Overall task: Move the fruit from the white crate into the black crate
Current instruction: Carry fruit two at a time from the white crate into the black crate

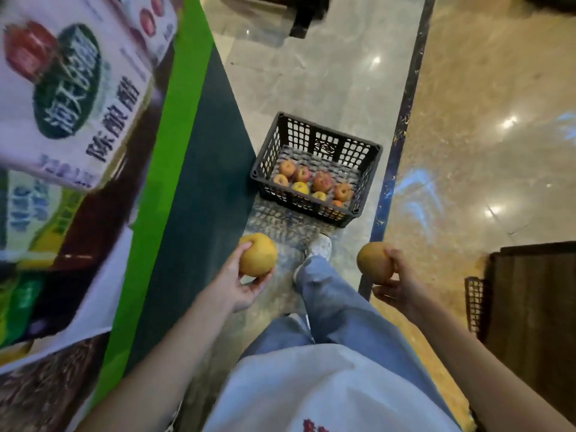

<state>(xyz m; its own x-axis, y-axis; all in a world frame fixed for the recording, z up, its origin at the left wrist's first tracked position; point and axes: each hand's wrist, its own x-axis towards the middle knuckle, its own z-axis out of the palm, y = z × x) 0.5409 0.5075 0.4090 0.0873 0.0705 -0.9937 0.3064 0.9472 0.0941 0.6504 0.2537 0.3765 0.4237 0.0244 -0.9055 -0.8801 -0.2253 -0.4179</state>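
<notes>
Yellow-skinned and round, one fruit sits in each grip in the head view: the left hand [241, 288] cups the left fruit [258, 259] from below and from the side, fingers curled round it, and the right hand [397, 283] has the right fruit [375, 262] pinched between thumb and fingers, closed firmly on it. The black crate [314, 201] stands on the marble floor [327, 88] straight ahead of both hands and below them, past the person's white shoe [319, 246], with its long axis running from lower right to upper left across the view. Several red and yellow apples [321, 181] already lie in its near half; the far half of its base is bare. The left hand is somewhat nearer the crate's near-left corner, while the right hand is farther out, beyond the dark floor strip [402, 135] beside the crate. Both fruits are well apart from the rim, so I judge the coming move to be a forward and downward reach, each hand converging slightly inward. The white crate does not show from here. A green display stand [174, 145] with printed packaging flanks the left side.
</notes>
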